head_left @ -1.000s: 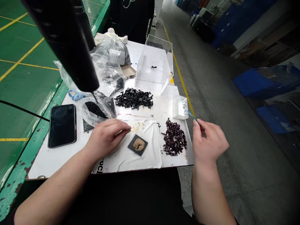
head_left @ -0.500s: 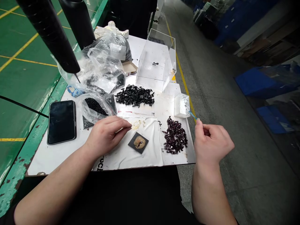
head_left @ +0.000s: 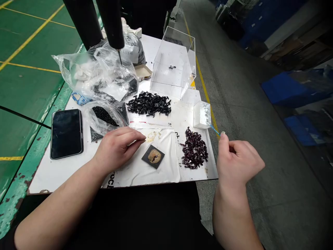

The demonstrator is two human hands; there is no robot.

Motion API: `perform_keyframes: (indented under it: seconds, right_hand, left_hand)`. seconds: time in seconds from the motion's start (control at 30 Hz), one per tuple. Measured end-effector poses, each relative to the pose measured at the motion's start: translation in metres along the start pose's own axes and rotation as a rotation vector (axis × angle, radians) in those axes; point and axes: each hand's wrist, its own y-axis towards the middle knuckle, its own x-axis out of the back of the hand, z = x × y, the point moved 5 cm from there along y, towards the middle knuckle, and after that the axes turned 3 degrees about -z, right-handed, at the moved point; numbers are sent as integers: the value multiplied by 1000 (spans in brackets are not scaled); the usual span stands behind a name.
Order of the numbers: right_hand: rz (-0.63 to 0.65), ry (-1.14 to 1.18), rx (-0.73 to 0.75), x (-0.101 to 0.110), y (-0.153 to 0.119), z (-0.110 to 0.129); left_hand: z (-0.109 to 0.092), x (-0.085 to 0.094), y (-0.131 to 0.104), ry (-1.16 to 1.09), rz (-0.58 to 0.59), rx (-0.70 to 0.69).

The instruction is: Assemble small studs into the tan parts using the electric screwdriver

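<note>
My right hand [head_left: 238, 159] is closed, thumb on top, around the end of a thin blue-and-white strand [head_left: 214, 129]. That strand runs to the lower right edge of a small white block-like box [head_left: 202, 115]. My left hand [head_left: 118, 147] rests over a white cloth [head_left: 140, 173] with thumb and fingers pinched together; anything in the pinch is too small to make out. Just right of its fingertips lie small gold rings [head_left: 151, 136]. Below these sits a dark square pad [head_left: 158, 163] with a round tan-gold piece [head_left: 154, 156] on it.
Dark red small parts [head_left: 194, 149] lie in a pile on the right, black hooked parts [head_left: 148, 104] farther back. A clear box [head_left: 171, 66] stands behind. Plastic bags [head_left: 104, 73], a phone [head_left: 66, 133] and a black tool with a thin tip [head_left: 111, 24] occupy the left.
My right hand has moved slightly right and away from the white box, and more of the strand shows. My left hand stays in place. The hanging black tool has swung right.
</note>
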Motion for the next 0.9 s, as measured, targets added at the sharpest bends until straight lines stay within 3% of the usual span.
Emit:
perform_keyframes:
  seconds: [0.27,0.63,0.9]
  right_hand:
    - [-108,-14,23,5,0,-3]
    - [-69,45,-60,1,0,-4]
    - [-16,129,-81,-18,-3,-6]
  left_hand:
    - [2,-2,-2,30,-1,15]
    - [3,-2,-1,9,15,25]
    - [1,-1,0,-10,-6,-2]
